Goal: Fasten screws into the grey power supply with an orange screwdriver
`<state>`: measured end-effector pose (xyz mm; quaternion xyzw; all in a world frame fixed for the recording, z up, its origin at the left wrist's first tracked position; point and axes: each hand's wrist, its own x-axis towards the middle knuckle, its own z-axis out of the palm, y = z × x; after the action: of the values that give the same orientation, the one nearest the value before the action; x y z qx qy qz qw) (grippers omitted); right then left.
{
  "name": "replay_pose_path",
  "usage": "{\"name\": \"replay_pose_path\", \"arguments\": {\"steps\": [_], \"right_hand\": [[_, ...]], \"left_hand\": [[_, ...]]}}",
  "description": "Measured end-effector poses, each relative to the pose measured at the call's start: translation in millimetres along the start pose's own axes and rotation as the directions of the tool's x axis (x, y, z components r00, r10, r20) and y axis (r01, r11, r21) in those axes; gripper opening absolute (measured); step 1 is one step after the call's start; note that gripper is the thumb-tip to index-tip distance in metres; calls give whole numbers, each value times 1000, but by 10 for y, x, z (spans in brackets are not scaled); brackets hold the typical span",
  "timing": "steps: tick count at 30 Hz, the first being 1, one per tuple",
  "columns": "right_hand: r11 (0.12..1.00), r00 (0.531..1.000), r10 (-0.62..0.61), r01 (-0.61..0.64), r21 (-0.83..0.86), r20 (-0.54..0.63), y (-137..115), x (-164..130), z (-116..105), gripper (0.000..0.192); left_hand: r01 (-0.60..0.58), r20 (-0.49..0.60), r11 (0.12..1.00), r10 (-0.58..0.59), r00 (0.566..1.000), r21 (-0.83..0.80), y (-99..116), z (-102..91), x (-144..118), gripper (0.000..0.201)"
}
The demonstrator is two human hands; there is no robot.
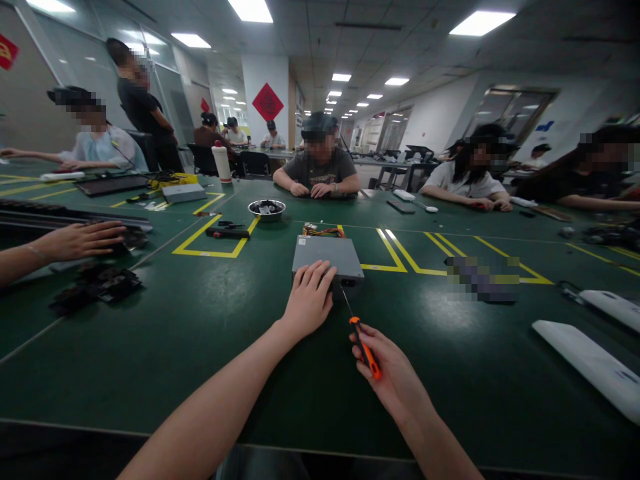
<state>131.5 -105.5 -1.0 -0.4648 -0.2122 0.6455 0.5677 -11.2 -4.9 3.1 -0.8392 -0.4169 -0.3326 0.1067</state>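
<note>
Left hand lies flat, fingers spread, on the near left corner of the grey box, mid-table. Right hand is closed around the orange screwdriver, tip at the box's near edge. The green table lies open near and left of the box. Metal bowl stands far behind.

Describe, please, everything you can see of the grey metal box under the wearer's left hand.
The grey metal box is a flat, rectangular case with a plain matte lid, lying level on the green table beside yellow floor-tape lines. The left hand rests palm down on its near left corner. The right hand holds an orange-handled screwdriver whose tip meets the box's near edge. Coloured wires show at its far side.
</note>
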Motion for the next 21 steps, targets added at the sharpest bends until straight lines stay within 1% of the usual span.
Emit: {"name": "replay_pose_path", "arguments": {"steps": [2, 4, 6, 8, 10, 12, 13, 15, 17, 18, 19, 20, 21], "right_hand": [[987, 993, -116, 115, -109, 2, 65, -12, -21, 29], [929, 968, -249, 248, -273, 35, 134, -18, -57, 38], [823, 927, -358, 370, -432, 114, 178, -27, -91, 35], [689, 876, -440, 470, -552, 197, 186, -53, -109, 29], [513, 808, -528, 547, -661, 260, 166, -100, -104, 26], [273, 717, -614, 585, -763, 330, 139, -154, -78, 29], [149, 675, -635, 585, -797, 376, 128, -177, -61, 31], [-110, 591, -641, 562, -820, 490, 109, -201, -26, 34], [-330, 524, -598, 528, -782, 606, 84, -194, 3, 35], [-411, 500, -566, 517, -750, 655, 66, -183, 13, 35], [-466, 485, -532, 516, -718, 694, 41, -172, 20, 34], [-496, 478, -500, 526, -691, 722, 12, -164, 25, 31], [-502, 480, -467, 547, -670, 742, -22, -162, 28, 29]], "left_hand": [[1, 2, 1000, -1, 1000, 1, -3, 0, 0, 46], [1, 8, 1000, -1, 1000, 4, -6, -7, 0, 46], [-1, 15, 1000, 1, 1000, 5, -8, -16, 2, 46], [-1, 15, 1000, 1, 1000, 6, -8, -22, 3, 46], [-1, 16, 1000, 1, 1000, 4, -9, -21, 3, 46], [-4, 14, 1000, 4, 1000, 2, -11, -14, 1, 46], [-6, 15, 1000, 6, 1000, 1, -13, -11, 0, 46], [-6, 14, 1000, 6, 1000, 1, -16, -6, -3, 47], [-6, 19, 1000, 6, 1000, 0, -16, -5, -4, 47], [-4, 22, 1000, 4, 1000, -1, -16, -5, -5, 47], [-3, 25, 1000, 3, 1000, -2, -15, -6, -4, 47], [-2, 30, 1000, 2, 1000, -3, -13, -7, -3, 47], [0, 34, 1000, 1, 999, -3, -12, -7, -2, 47]]}}
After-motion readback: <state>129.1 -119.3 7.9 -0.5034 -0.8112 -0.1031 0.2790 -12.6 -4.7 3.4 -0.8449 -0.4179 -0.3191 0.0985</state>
